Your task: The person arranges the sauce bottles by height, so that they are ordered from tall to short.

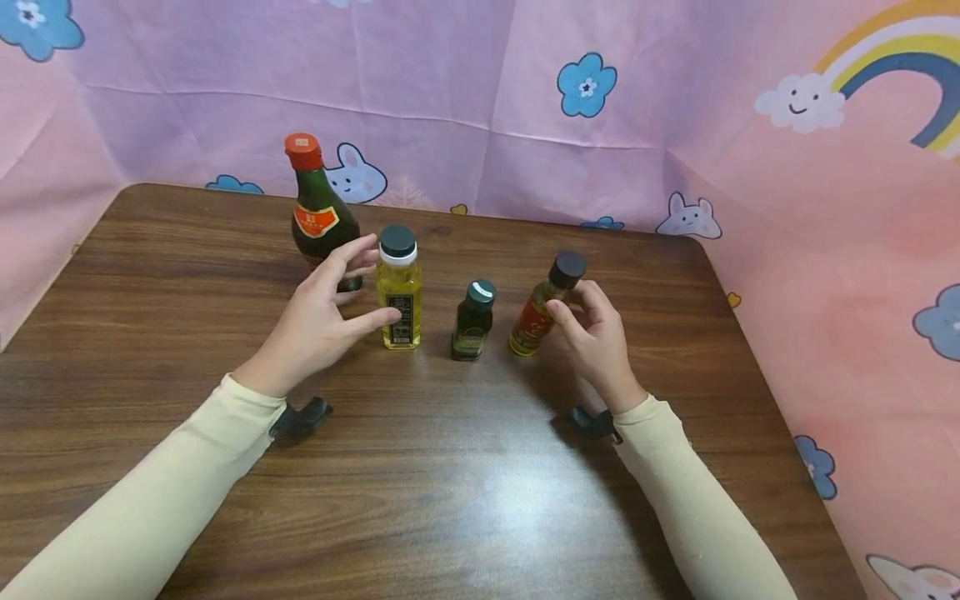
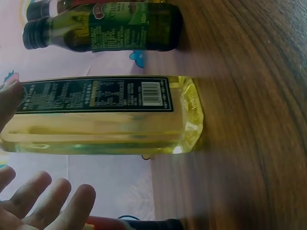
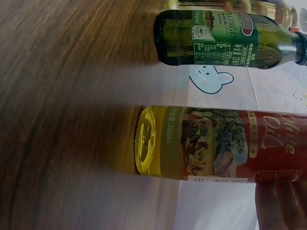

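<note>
In the head view my left hand (image 1: 315,321) is spread beside a square bottle of yellow oil (image 1: 400,292) with a dark green cap. Its thumb lies at the bottle's label; in the left wrist view the other fingers (image 2: 72,206) stand apart from the glass. My right hand (image 1: 596,337) grips a red-labelled olive oil bottle (image 1: 535,318), thumb in front and fingers behind. That bottle leans to the right; whether its base touches the table cannot be told. Between the two stands a small dark green olive oil bottle (image 1: 472,325), touched by neither hand.
A large dark bottle (image 1: 318,208) with a red cap stands behind my left hand, partly hidden by it. The wooden table (image 1: 420,500) ends at a patterned cloth (image 1: 450,100) hung at the back and sides. Dark straps (image 1: 300,417) show at both wrists.
</note>
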`<act>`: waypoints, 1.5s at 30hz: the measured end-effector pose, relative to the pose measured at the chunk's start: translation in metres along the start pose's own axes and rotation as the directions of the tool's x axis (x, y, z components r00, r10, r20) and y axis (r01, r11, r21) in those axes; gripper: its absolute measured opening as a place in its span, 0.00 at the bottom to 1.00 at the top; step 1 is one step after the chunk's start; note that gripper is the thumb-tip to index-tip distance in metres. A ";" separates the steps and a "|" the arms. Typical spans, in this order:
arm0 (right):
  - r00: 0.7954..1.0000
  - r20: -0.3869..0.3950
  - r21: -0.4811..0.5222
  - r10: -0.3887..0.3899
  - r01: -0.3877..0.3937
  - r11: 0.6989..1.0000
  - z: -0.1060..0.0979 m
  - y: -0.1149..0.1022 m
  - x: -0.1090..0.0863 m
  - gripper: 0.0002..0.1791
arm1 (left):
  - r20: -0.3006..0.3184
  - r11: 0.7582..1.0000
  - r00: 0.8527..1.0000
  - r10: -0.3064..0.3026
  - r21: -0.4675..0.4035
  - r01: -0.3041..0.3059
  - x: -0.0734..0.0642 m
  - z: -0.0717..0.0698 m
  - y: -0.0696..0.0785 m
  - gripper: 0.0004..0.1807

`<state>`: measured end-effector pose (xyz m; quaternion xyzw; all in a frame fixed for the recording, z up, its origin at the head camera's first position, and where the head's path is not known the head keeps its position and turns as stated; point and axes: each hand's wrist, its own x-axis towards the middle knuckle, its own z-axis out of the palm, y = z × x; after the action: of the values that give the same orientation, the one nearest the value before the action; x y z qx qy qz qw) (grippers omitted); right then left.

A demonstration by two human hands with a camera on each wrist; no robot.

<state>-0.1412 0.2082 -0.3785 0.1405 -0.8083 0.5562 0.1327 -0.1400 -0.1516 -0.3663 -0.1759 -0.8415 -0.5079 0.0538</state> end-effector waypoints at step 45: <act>1.000 -0.014 0.018 -0.015 0.015 1.000 0.003 0.002 0.001 0.15 | 0.005 0.999 1.000 -0.026 0.047 0.026 0.002 0.011 0.006 0.36</act>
<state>-0.1427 0.2061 -0.3810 0.1437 -0.8012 0.5635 0.1412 -0.1387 -0.1389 -0.3660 -0.1652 -0.8555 -0.4883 0.0490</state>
